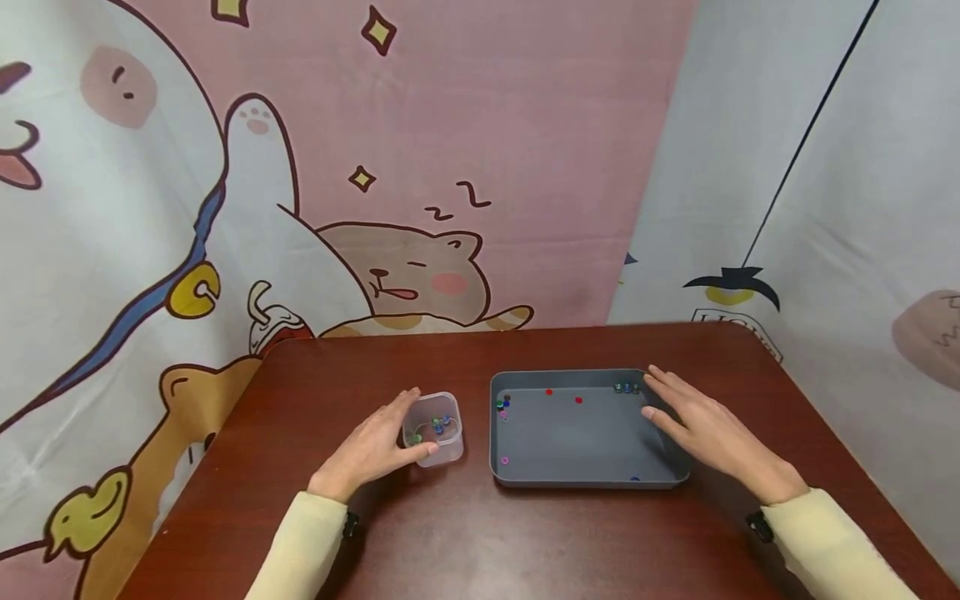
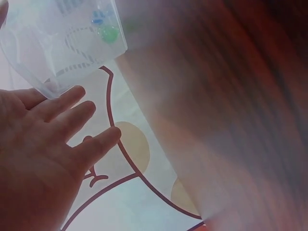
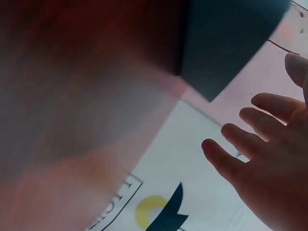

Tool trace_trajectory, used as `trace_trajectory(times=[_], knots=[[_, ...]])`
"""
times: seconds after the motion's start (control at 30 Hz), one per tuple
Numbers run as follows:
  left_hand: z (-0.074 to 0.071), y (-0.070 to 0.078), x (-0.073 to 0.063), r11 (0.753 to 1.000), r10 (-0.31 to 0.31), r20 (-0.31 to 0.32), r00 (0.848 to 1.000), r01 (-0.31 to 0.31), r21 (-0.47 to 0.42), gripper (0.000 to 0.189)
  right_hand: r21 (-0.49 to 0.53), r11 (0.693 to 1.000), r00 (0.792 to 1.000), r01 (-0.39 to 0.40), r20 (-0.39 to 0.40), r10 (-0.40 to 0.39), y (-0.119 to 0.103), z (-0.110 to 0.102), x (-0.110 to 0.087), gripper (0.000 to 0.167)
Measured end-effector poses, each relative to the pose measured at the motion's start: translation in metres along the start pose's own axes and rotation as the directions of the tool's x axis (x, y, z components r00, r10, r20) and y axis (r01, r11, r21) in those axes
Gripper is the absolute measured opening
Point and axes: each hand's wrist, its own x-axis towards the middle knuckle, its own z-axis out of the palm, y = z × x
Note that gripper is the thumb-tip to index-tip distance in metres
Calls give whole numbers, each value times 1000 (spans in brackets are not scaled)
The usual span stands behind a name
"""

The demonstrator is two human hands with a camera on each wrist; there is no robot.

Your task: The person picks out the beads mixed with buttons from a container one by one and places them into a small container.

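My left hand [image 1: 369,443] is at the left side of a small clear plastic box [image 1: 448,454], its fingers extended along the far side and the thumb by the near side. Inside the box lie several green and blue beads [image 1: 439,426]; the left wrist view shows a green bead [image 2: 109,34] through the wall. My right hand [image 1: 708,429] hovers by the right rim of a shallow grey tray [image 1: 573,446], fingers extended and holding nothing. Scattered in the tray are red beads [image 1: 579,401], pink rings [image 1: 505,460], dark blue and green beads [image 1: 501,406], and a group of beads [image 1: 627,388] at the far right.
Both containers stand on a reddish-brown wooden table [image 1: 540,533], the box left of the tray. A cartoon-printed curtain [image 1: 555,183] hangs behind the table's far edge and along its sides. A dark blue bead [image 1: 635,478] sits at the tray's near edge.
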Motion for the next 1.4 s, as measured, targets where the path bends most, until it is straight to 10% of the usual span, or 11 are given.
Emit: trace_trajectory(times=[0.73,0.9,1.2,1.4], knots=[[-11,5,-1,995,103,-100,990,-101,25,106,-114,993,996,44,83,-34,25,14,-22,73],[-25,33,12,969,248,-181,952,-242,55,95,-114,993,997,39,78,-30,26,16,-23,73],[-42,107,55,856,516,-164,841,-502,119,79,-130,991,996,39,81,-29,27,16,-24,73],[-29,140,84,853,521,-71,850,-520,34,75,-135,990,996,42,79,-31,26,16,-24,74]])
